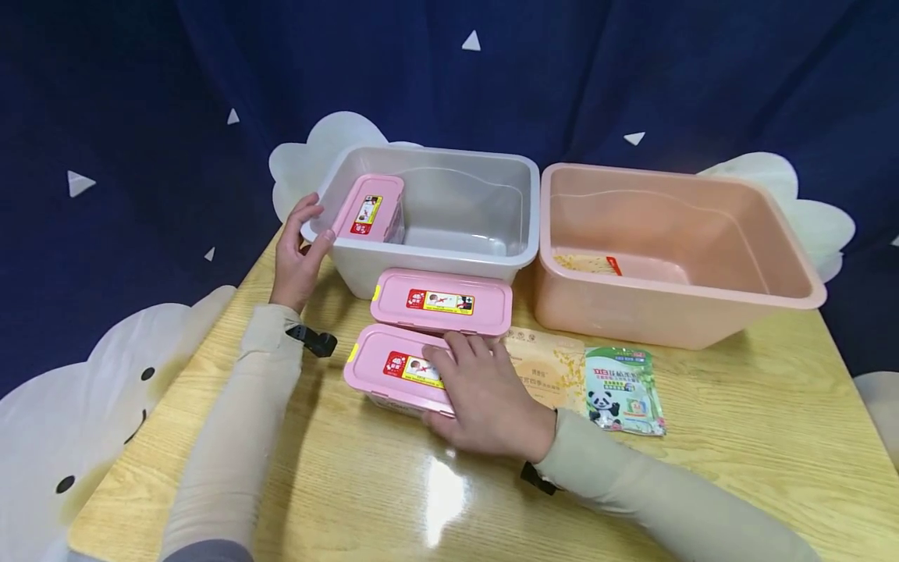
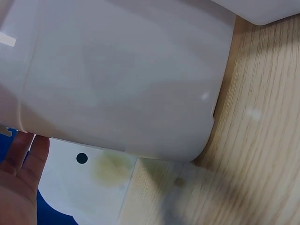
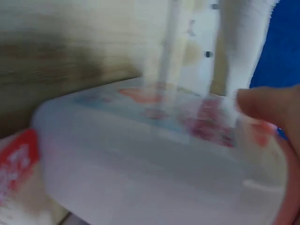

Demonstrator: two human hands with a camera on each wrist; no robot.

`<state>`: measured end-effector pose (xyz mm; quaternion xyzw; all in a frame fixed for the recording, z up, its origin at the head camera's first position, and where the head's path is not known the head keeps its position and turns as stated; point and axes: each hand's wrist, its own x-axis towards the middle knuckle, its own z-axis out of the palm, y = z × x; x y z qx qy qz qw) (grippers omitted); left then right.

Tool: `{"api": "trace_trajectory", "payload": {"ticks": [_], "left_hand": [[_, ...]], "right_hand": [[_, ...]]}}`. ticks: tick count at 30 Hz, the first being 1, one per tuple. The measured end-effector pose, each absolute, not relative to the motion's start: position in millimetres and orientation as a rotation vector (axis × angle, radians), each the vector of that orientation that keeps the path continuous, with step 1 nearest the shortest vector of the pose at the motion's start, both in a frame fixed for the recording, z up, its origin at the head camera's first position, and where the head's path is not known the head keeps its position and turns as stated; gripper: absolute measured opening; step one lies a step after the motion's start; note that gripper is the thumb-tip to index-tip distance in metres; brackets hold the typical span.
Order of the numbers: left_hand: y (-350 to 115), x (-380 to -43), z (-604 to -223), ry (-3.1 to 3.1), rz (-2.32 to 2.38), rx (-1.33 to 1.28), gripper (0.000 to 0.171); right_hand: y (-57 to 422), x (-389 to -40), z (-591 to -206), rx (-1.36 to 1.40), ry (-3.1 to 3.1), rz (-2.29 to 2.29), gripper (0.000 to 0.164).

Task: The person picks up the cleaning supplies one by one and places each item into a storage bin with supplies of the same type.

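My right hand (image 1: 488,398) grips the right end of a pink-lidded plastic box (image 1: 389,355), fingers over the lid and thumb on the near side. The right wrist view shows this box's translucent printed side (image 3: 140,154), blurred, with the thumb against it. Just behind it lies a second pink-lidded box (image 1: 442,302). A third one (image 1: 371,207) stands inside the white storage bin (image 1: 428,261), at its left end. My left hand (image 1: 298,257) holds that bin's rim at the near left corner; in the left wrist view its fingers (image 2: 33,157) touch the edge.
A pink storage bin (image 1: 632,304) stands right of the white one, with a beige packet (image 1: 586,264) inside. Before it lie another beige packet (image 1: 548,367), partly behind my right hand, and a green panda-printed pouch (image 1: 623,390). A dark blue curtain (image 1: 492,78) hangs behind the wooden table (image 1: 365,499).
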<state>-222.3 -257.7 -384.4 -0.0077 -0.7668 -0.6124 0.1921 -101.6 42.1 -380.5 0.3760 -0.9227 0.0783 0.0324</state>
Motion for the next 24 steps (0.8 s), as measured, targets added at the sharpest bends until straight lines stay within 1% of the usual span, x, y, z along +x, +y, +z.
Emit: {"api": "trace_trajectory", "payload": {"ticks": [6, 12, 16, 24], "left_hand": [[-251.9, -216.1, -375.6, -2.15, -1.723, -0.03, 0.05], [-251.0, -210.8, -377.6, -2.184, -1.716, 0.006, 0.051], [-250.5, -209.8, -377.0, -2.186, -1.705, -0.017, 0.051], [-251.3, -212.2, -372.2, -2.181, -1.698, -0.023, 0.051]], "right_hand": [[42.2, -102.1, -387.6, 1.105, -2.756, 0.333, 0.077], [47.5, -102.0, -389.2, 1.214, -2.726, 0.41, 0.077], [53.4, -105.0, -384.8, 1.253, -2.744, 0.435, 0.079], [65.4, -110.9, -369.5, 1.245, -2.752, 0.495, 0.079]]}}
